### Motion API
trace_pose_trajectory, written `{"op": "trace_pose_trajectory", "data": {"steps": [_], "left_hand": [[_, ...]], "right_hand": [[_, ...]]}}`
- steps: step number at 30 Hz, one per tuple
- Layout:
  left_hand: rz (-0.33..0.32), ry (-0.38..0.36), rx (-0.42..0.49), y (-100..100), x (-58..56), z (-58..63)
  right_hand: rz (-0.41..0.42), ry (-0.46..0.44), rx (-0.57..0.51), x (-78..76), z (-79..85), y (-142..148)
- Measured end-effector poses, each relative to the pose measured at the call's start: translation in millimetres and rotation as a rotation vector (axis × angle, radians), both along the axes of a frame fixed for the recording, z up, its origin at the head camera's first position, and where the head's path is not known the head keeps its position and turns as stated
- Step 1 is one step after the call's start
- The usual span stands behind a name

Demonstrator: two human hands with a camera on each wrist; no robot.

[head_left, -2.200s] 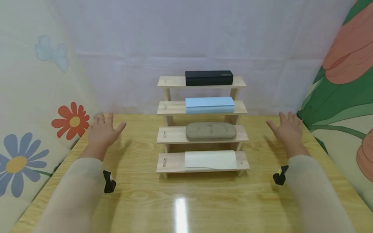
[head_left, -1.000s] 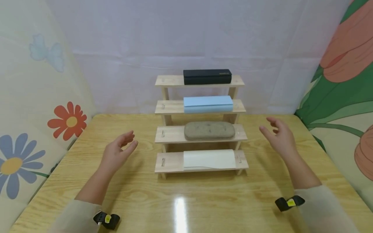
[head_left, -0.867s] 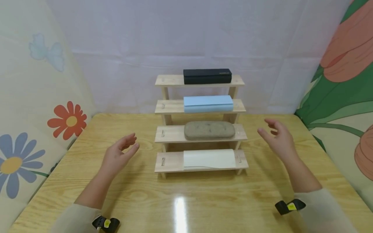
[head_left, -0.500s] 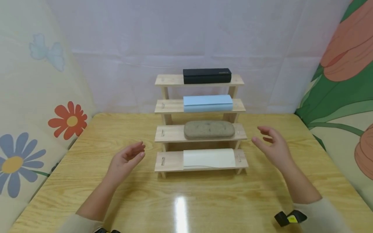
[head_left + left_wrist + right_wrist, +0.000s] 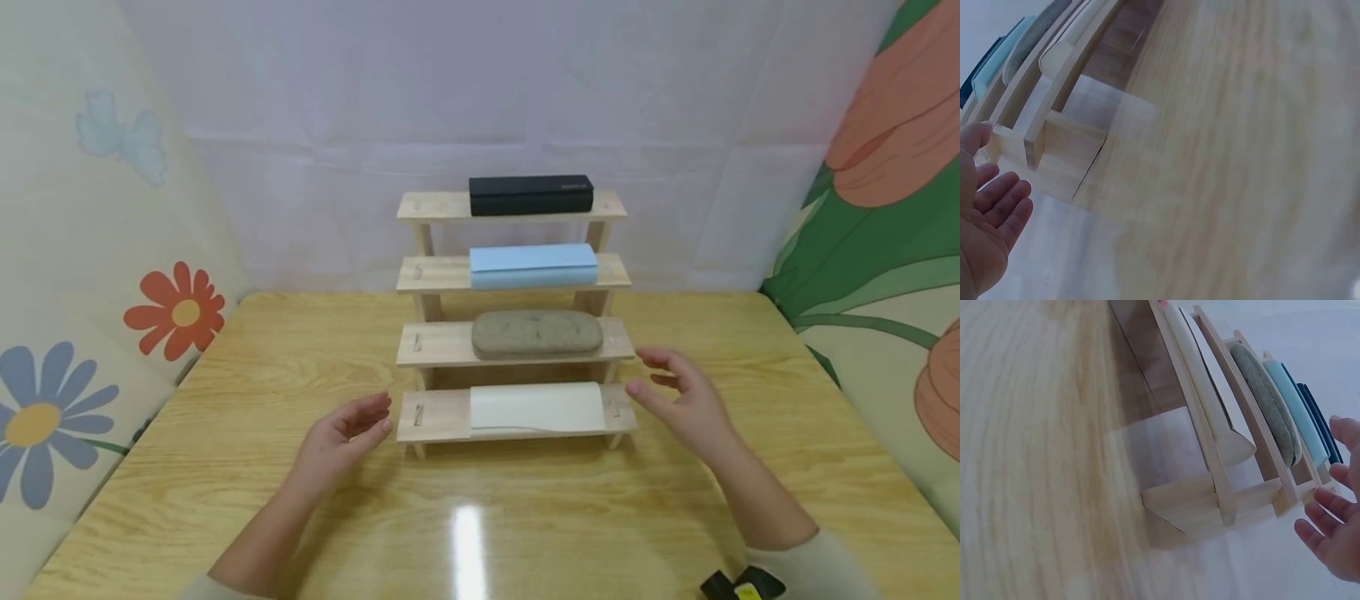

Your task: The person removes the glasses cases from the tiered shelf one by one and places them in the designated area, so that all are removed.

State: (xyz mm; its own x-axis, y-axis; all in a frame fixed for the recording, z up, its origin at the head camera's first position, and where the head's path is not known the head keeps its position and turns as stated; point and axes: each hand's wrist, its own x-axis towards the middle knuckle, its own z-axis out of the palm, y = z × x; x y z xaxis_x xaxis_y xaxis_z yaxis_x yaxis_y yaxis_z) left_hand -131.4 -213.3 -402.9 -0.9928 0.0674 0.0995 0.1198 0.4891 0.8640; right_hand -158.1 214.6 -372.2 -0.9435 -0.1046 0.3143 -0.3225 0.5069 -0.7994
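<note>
- Four cases (image 5: pixel 536 335) occupy separate steps of the wooden stand (image 5: pixel 446 340), apparently for visibility.
- Left hand (image 5: pixel 339 442) and right hand (image 5: pixel 686 407) flank it, fingers loosely parted, holding nothing.

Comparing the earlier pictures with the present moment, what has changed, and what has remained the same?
The left hand moved rightward and the right hand leftward, both also nearer the person, closing in on the sides of the wooden stand. Neither has taken hold of a case. The black case, blue case, grey case and white case stayed on their shelves.
</note>
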Motion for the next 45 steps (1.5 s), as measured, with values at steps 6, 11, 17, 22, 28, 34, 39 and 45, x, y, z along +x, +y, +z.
{"op": "trace_pose_trajectory", "data": {"steps": [6, 11, 17, 22, 28, 34, 39, 45], "left_hand": [[0.021, -0.059, 0.017, 5, 4.8, -8.4], [0.043, -0.107, 0.071, 10, 7.6, -13.7], [0.059, -0.092, 0.127, 16, 8.7, -19.5], [0.084, -0.084, 0.124, 18, 9.4, -22.1], [0.107, -0.075, 0.136, 20, 10.1, -24.6], [0.126, -0.075, 0.166, 21, 9.3, -29.3], [0.123, -0.076, 0.176, 22, 7.9, -31.9], [0.118, -0.064, 0.158, 22, 9.6, -31.7]], "right_hand": [[0.047, 0.008, -0.007, 3.5, -3.4, -8], [0.083, 0.019, -0.008, 6.9, -6.9, -13], [0.123, 0.053, -0.028, 8.0, -13.2, -17], [0.165, 0.078, -0.031, 7.6, -17.2, -20], [0.183, 0.059, 0.046, 5.3, -20.9, -24], [0.196, 0.037, 0.081, 2.9, -23.9, -29], [0.223, 0.028, 0.107, -1.6, -27.3, -33], [0.222, 0.060, 0.185, -8.0, -30.0, -40]]}}
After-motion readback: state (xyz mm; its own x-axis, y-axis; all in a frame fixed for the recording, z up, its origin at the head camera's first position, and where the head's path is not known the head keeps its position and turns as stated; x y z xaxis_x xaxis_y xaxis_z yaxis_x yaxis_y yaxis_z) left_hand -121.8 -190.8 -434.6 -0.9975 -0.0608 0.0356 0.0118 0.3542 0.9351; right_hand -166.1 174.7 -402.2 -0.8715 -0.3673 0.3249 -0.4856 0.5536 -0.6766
